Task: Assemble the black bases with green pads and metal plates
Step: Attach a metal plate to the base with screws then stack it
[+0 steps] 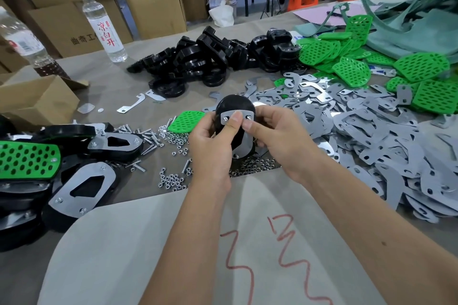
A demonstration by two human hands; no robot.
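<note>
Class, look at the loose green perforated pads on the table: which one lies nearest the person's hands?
The single green pad lying just left of the left hand, beside the scattered nuts. All other loose pads sit in the heap at the far right.

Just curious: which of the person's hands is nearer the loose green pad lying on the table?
Left. The left hand is right beside the green pad, almost overlapping it; the right hand sits farther off, beyond the black base.

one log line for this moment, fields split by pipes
both hands hold black base | left hand thumb presses metal plate | right hand at nut | finished units left
</note>
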